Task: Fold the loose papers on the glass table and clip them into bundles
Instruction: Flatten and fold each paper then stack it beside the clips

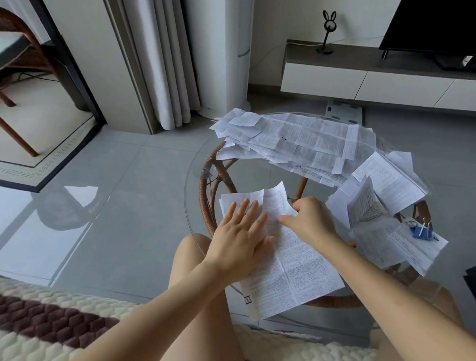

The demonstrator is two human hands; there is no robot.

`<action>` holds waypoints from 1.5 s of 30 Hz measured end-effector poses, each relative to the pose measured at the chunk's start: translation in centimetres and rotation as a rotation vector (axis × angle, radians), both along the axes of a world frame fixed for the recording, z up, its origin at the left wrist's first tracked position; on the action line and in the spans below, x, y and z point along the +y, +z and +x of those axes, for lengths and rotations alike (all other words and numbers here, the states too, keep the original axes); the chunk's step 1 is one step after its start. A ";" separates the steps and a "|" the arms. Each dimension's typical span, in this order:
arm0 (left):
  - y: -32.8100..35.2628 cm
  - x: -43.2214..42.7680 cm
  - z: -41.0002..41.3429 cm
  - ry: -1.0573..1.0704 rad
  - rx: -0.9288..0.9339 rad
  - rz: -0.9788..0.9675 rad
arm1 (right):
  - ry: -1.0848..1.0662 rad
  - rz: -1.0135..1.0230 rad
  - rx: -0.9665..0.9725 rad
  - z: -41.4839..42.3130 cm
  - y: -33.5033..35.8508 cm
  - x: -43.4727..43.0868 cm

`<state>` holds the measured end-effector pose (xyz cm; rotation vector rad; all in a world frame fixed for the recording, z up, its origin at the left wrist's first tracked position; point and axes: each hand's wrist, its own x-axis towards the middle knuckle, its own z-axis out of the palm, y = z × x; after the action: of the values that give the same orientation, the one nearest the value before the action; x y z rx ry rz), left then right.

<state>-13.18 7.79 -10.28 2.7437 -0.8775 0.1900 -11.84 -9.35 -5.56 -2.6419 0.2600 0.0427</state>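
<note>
Round glass bench [259, 176]: one creased white printed sheet [288, 275]. Left hand [239, 236] flat, fingers straight, pressing it; right hand [310, 220] fingers curled, pinching its edge.

Both bare forearms reach forward from the bottom edge, angling in toward each other. Left hand [239, 236] lies flat, palm down, fingers straight and fanned, thumb out to the right, pressing on the sheet [291, 278]. Right hand [311, 221] sits just beside it, knuckles up, fingers curled at the sheet's right edge (the tips are tucked out of sight), thumb stretched left. The two hands are close, with a narrow gap between the thumbs.
</note>
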 end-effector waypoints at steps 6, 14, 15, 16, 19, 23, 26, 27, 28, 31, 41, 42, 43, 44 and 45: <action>0.6 0.3 -0.6 -0.050 -0.035 -0.133 | 0.091 -0.017 0.110 0.7 -0.1 -0.8; 1.3 0.2 0.8 0.033 0.018 -0.017 | 0.133 -0.002 0.128 1.1 -0.5 -1.4; 1.2 -0.1 0.9 0.040 0.017 0.016 | 0.136 -0.003 0.125 1.1 -0.5 -1.3; 1.0 -0.4 0.9 0.038 0.016 0.039 | 0.143 -0.005 0.122 1.2 -0.5 -1.2; 1.0 -1.2 1.0 0.010 0.009 0.046 | 0.165 -0.024 0.121 1.2 -0.1 -1.0; 1.2 -1.6 1.2 0.071 0.055 0.066 | 0.167 -0.050 0.127 1.3 0.2 -0.8; 0.8 -1.3 1.3 0.099 0.110 0.056 | 0.174 -0.050 0.127 1.3 0.0 -0.8; 0.6 -1.2 1.3 0.101 0.124 0.045 | 0.173 -0.052 0.128 1.3 0.0 -0.8; 0.5 -1.1 1.3 0.102 0.134 0.036 | 0.171 -0.052 0.127 1.4 0.0 -0.8; 0.1 -1.0 1.2 0.097 0.144 0.011 | 0.164 -0.060 0.144 1.4 0.1 -0.7; -0.5 -1.2 1.2 0.062 0.130 0.004 | 0.145 -0.082 0.199 1.5 0.1 -0.8; -0.5 -1.1 1.3 0.060 0.129 0.006 | 0.139 -0.086 0.196 1.6 0.1 -0.7; -0.5 -1.0 1.5 0.059 0.129 0.011 | 0.138 -0.096 0.190 1.5 0.2 -0.6; -0.5 -0.9 1.6 0.059 0.130 0.015 | 0.139 -0.106 0.185 1.5 0.2 -0.5; -0.4 -0.8 1.7 0.059 0.130 0.015 | 0.140 -0.112 0.178 1.4 0.3 -0.4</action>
<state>-11.47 7.02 -10.70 2.7615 -0.7666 0.0153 -10.44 -9.77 -5.25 -2.7672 0.1392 0.3199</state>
